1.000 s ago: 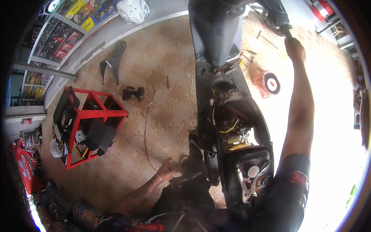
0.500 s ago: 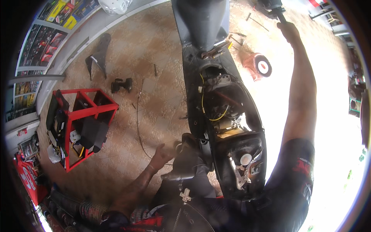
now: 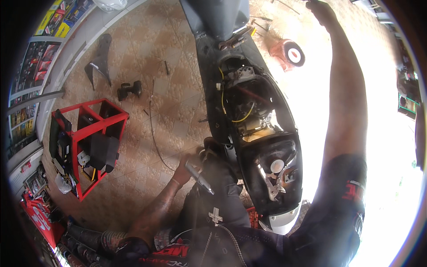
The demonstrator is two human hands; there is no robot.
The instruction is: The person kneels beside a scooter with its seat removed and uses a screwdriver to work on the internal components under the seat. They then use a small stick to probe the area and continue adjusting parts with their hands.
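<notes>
My left hand (image 3: 181,172) is closed round a slim silver metal tool (image 3: 200,180), whose tapered end points down over my dark-clothed leg. Its exact kind is unclear. My right arm stretches up the right side, and my right hand (image 3: 323,15) is at the top edge, its fingers curled on a dark grip that is mostly cut off. Between my arms stands a stripped motor scooter (image 3: 209,89), seat off. Its frame bay shows a yellow cable (image 3: 223,104) and a pale cap (image 3: 277,166).
To the left stands a red-framed tool cart (image 3: 100,122). On the tiled floor lie a black cordless power tool (image 3: 129,91), a thin cable (image 3: 152,129), a dark body panel (image 3: 98,62) and a reddish part with a white-ringed wheel (image 3: 287,54). Shelves (image 3: 33,66) line the far left.
My left hand, earlier empty with fingers apart, has taken hold of the silver tool that lay across my leg. The view has shifted, leaving my right hand nearer the top edge.
</notes>
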